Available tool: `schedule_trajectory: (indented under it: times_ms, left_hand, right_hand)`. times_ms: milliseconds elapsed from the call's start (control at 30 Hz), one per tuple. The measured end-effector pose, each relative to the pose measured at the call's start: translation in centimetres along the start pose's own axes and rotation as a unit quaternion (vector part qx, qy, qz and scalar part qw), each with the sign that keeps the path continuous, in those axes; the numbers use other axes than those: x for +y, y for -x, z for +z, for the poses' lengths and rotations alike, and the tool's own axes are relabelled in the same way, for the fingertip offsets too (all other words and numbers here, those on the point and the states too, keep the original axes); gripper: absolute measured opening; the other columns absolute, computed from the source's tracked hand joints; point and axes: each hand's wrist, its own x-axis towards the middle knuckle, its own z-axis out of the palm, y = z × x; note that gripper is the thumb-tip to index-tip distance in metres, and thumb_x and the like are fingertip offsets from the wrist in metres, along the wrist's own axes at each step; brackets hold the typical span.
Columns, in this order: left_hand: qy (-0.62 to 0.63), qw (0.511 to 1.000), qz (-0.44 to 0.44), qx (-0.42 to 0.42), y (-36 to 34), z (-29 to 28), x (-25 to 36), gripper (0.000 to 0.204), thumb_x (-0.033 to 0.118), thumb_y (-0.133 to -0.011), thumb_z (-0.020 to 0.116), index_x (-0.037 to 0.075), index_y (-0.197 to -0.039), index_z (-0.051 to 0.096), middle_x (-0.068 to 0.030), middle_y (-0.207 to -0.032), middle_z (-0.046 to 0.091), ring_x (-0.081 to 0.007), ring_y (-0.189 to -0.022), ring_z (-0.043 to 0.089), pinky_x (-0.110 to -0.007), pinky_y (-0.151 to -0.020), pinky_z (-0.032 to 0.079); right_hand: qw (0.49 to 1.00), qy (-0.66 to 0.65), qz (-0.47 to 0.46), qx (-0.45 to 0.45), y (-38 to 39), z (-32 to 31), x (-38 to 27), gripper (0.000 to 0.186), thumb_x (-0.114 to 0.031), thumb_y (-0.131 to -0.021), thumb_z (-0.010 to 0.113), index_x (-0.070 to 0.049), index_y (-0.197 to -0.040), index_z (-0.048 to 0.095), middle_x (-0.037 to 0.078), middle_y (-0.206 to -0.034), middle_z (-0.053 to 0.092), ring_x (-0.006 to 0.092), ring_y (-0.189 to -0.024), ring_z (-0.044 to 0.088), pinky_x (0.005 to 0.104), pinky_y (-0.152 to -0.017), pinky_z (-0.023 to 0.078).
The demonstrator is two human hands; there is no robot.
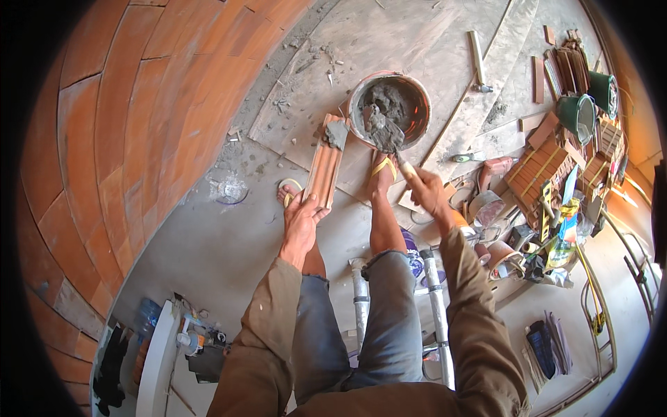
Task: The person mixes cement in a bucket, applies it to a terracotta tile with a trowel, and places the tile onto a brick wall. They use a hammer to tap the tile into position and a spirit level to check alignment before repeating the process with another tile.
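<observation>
The tile (324, 169) slants beside the bucket (418, 111), mortar (336, 135) on its far end. It looks stiff, brittle and end-heavy; the dry near end, where the left hand's (300, 224) fingers clamp it, seems the best hold. The right hand's (429, 192) fingers wrap the handle of a mortar-laden trowel (390, 141).
</observation>
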Motion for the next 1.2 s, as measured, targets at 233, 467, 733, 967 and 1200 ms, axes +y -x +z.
schedule_trajectory:
  times_ms: [233, 467, 733, 967, 1200]
  left_hand:
    - [-0.024, 0.998, 0.025, -0.045, -0.5, 5.9, 1.6, 0.031, 0.012, -0.101, 0.056, 0.0, -0.129, 0.054, -0.0114, -0.115, 0.063, -0.0214, -0.098, 0.065, -0.038, -0.086, 0.055]
    - [-0.063, 0.993, 0.071, -0.063, 1.9, 11.3, 4.2, 0.032, 0.012, -0.1, 0.056, -0.001, -0.128, 0.056, -0.0101, -0.115, 0.065, -0.0192, -0.095, 0.067, -0.033, -0.08, 0.056]
    - [-0.117, 0.987, 0.09, -0.068, 1.3, 8.7, 5.4, 0.037, 0.012, -0.1, 0.056, -0.002, -0.134, 0.053, -0.0114, -0.118, 0.065, -0.0175, -0.096, 0.066, -0.033, -0.08, 0.056]
    - [-0.237, 0.959, 0.153, 0.018, 0.3, 3.3, 5.1, 0.036, 0.008, -0.099, 0.056, -0.006, -0.133, 0.054, -0.0127, -0.116, 0.065, -0.0165, -0.096, 0.065, -0.032, -0.081, 0.057]
    - [-0.218, 0.963, 0.147, 0.053, 1.3, -0.4, 3.7, 0.033, 0.008, -0.1, 0.055, -0.004, -0.13, 0.057, -0.0116, -0.117, 0.065, -0.0177, -0.1, 0.065, -0.034, -0.085, 0.056]
  right_hand:
    - [0.948, 0.078, -0.228, 0.206, 6.5, 7.1, 0.9, 0.048, -0.015, -0.089, 0.067, 0.004, -0.132, 0.054, 0.025, -0.118, 0.065, 0.0356, -0.107, 0.066, 0.0396, -0.091, 0.052]
    - [0.906, 0.084, -0.318, 0.268, 3.5, 11.7, 2.9, 0.056, -0.003, -0.086, 0.071, -0.001, -0.133, 0.04, 0.023, -0.114, 0.055, 0.0409, -0.1, 0.061, 0.0427, -0.085, 0.052]
    - [0.898, 0.182, -0.33, 0.228, 5.1, 8.4, 6.6, 0.055, -0.001, -0.083, 0.072, -0.005, -0.13, 0.044, 0.023, -0.111, 0.056, 0.0408, -0.094, 0.061, 0.0446, -0.078, 0.052]
    - [0.944, 0.24, -0.156, 0.165, 6.3, 3.1, 5.0, 0.031, -0.019, -0.091, 0.062, -0.005, -0.118, 0.056, 0.023, -0.099, 0.065, 0.0425, -0.086, 0.066, 0.0501, -0.073, 0.054]
    - [0.891, 0.419, -0.098, 0.143, -3.0, 0.0, -3.2, 0.022, -0.028, -0.094, 0.052, -0.013, -0.107, 0.062, 0.024, -0.087, 0.067, 0.0432, -0.08, 0.066, 0.0544, -0.068, 0.052]
